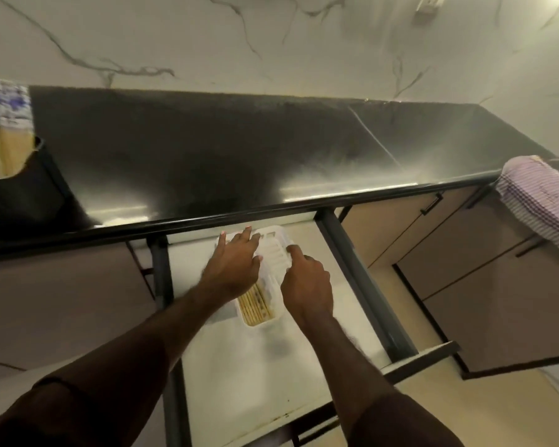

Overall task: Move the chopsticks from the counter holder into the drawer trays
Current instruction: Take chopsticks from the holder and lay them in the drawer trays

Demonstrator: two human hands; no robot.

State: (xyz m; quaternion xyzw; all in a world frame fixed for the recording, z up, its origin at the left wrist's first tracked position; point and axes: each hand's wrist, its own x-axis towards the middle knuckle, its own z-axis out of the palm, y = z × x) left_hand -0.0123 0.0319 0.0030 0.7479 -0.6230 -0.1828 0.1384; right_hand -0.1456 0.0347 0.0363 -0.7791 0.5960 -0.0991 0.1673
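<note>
A white slotted tray (274, 250) lies in the open drawer (271, 369) just under the counter edge. Several pale wooden chopsticks (255, 305) lie lengthwise in its near end. My left hand (234, 269) rests flat over the tray's left side, fingers spread, covering the middle of the chopsticks. My right hand (308, 282) has curled fingers, with fingertip and thumb at the tray's right rim. At the far left of the black counter (207, 150) stands the dark holder (20, 198) with several chopsticks (12, 146) upright in it, their tops patterned blue and white.
Dark metal rails (362, 285) border the drawer on both sides. A striped purple towel (539, 204) hangs over the counter's right end. Brown cabinet doors (484, 285) with dark handles lie to the right. A marble wall (271, 43) rises behind the counter.
</note>
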